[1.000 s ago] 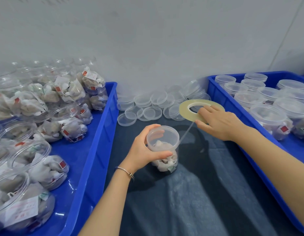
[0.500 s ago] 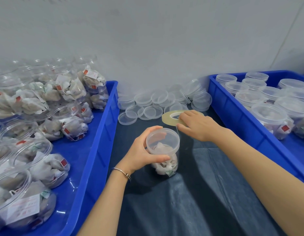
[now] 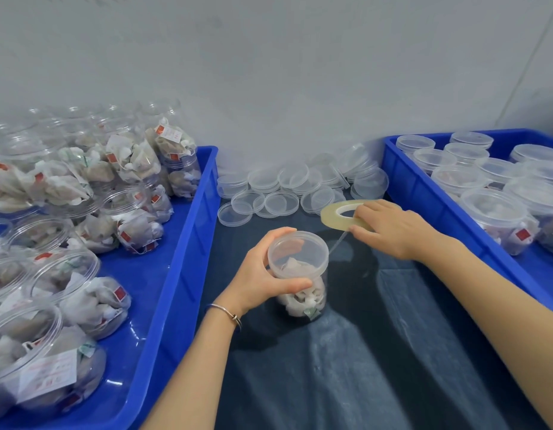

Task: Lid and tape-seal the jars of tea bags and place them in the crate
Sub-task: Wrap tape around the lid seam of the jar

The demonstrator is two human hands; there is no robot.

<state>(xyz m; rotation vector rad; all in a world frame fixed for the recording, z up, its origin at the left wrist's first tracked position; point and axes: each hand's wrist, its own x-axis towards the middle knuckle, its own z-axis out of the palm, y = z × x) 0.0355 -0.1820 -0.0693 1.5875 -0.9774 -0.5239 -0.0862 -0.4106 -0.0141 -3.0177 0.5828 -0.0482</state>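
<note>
The left hand curls its fingers and thumb around the top of a small clear plastic jar of white tea bags. The jar stands upright on the dark blue cloth between the two crates, and its clear round lid is on. The right hand pinches a thin yellowish ring of clear tape with curled fingers and thumb, holding it up just behind and to the right of the jar. A thin strip of tape runs from the ring down to the lid's edge. Half a second ago the ring sat lower and closer to the jar, and now it has gone up and away to the right, so the strip is longer. The left hand has stayed on the jar. There is one tape ring and one jar in the hands. The blue plastic crate on the left holds many open jars of tea bags, too piled up to count. The blue plastic crate on the right shows about eleven lidded jars. Loose clear lids lie by the wall, more than ten.
</note>
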